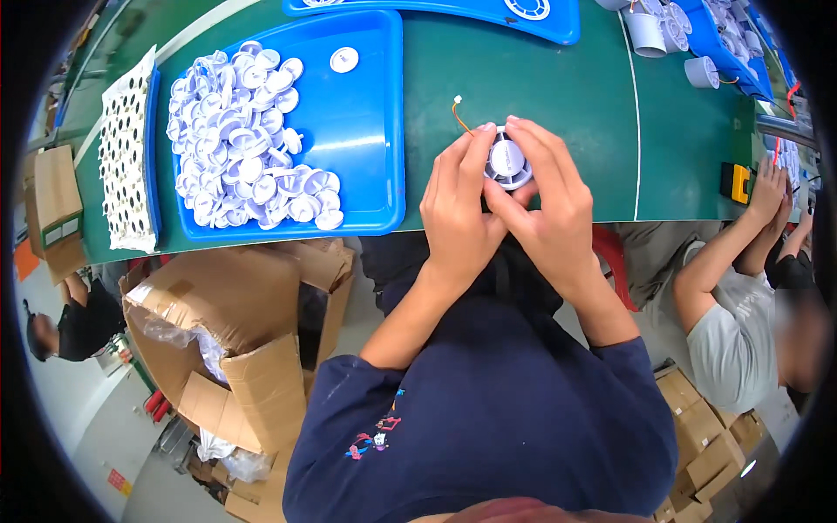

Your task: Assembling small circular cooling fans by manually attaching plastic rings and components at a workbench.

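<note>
To my left a blue tray (366, 139) holds heaped white discs (231, 148), my left hand (462, 205) pinches one side of a round white part (506, 159) over the green bench (575, 87), whether touching it I can't tell, my right hand (554, 200) pinches the other, and white cups (646, 37) sit farther right.

A green worktable (575, 91) with white lines (639, 113) above pale floor (357, 321).
</note>
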The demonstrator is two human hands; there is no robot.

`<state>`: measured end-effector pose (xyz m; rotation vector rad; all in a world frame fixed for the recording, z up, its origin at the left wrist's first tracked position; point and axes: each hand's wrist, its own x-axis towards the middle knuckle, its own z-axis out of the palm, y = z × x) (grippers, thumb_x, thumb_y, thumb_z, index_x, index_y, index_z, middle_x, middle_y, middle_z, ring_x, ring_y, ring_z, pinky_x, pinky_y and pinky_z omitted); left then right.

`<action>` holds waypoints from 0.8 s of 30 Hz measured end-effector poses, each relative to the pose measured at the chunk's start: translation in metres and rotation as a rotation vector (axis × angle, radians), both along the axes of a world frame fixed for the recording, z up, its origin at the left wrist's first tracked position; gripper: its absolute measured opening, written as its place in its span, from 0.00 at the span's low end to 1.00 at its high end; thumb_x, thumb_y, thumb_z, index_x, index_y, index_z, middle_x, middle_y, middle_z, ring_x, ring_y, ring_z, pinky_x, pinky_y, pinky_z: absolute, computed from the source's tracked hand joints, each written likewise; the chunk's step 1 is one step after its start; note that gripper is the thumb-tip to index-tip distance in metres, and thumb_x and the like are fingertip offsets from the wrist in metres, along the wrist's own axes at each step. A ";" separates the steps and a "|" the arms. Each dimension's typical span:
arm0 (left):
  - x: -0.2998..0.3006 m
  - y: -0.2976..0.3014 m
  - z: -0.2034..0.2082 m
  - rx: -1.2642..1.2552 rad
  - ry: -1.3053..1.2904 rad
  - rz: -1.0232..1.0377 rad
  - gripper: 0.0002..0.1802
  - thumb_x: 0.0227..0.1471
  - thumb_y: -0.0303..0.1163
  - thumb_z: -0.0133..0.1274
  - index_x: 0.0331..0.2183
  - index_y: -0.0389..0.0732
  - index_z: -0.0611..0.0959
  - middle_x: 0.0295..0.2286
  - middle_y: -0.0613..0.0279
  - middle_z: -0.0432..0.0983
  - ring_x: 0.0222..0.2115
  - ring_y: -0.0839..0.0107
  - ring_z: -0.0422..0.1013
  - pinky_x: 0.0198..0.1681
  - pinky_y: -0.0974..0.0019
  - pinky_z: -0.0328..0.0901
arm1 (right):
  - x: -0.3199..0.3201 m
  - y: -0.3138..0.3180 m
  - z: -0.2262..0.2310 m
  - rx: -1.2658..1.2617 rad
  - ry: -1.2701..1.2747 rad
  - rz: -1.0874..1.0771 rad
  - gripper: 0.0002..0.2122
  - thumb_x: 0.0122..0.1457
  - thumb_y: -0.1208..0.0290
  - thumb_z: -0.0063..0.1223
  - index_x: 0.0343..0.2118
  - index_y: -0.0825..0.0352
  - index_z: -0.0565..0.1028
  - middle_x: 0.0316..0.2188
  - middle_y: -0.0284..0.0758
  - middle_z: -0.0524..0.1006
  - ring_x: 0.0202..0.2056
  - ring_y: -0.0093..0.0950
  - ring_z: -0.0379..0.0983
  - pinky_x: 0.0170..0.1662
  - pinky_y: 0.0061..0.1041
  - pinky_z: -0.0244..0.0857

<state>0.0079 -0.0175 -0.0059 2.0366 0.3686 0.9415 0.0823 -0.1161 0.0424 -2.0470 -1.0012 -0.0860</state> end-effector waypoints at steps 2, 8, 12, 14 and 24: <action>0.000 -0.001 0.006 -0.023 0.034 -0.001 0.37 0.48 0.31 0.74 0.59 0.37 0.78 0.49 0.46 0.80 0.47 0.45 0.78 0.47 0.51 0.75 | 0.002 -0.002 0.000 0.020 0.132 0.011 0.27 0.55 0.73 0.72 0.57 0.74 0.76 0.53 0.50 0.79 0.48 0.47 0.82 0.48 0.38 0.79; 0.006 -0.008 0.015 -0.044 0.104 0.006 0.33 0.50 0.26 0.70 0.57 0.34 0.78 0.49 0.45 0.79 0.48 0.47 0.78 0.50 0.53 0.74 | 0.006 -0.010 0.012 0.012 0.371 0.057 0.29 0.56 0.74 0.68 0.62 0.72 0.72 0.54 0.50 0.79 0.51 0.48 0.80 0.51 0.37 0.76; 0.055 -0.045 0.022 -0.114 0.059 -0.278 0.32 0.52 0.25 0.67 0.58 0.35 0.77 0.49 0.47 0.79 0.50 0.49 0.78 0.53 0.54 0.73 | 0.028 -0.059 0.029 -0.014 0.288 -0.207 0.28 0.56 0.73 0.67 0.60 0.73 0.72 0.51 0.53 0.78 0.48 0.52 0.80 0.51 0.44 0.76; 0.097 -0.085 0.033 -0.149 -0.047 -0.500 0.30 0.54 0.26 0.67 0.57 0.35 0.77 0.49 0.43 0.78 0.48 0.43 0.78 0.51 0.51 0.74 | 0.042 -0.103 0.042 0.006 0.201 -0.423 0.27 0.55 0.75 0.68 0.59 0.71 0.74 0.48 0.51 0.80 0.46 0.49 0.81 0.47 0.41 0.76; 0.150 -0.136 0.010 -0.123 0.082 -0.729 0.34 0.54 0.29 0.70 0.59 0.35 0.76 0.50 0.44 0.78 0.49 0.46 0.78 0.51 0.52 0.74 | 0.068 -0.162 0.013 0.133 0.418 -0.651 0.32 0.57 0.68 0.71 0.62 0.74 0.72 0.52 0.54 0.79 0.52 0.47 0.80 0.53 0.37 0.74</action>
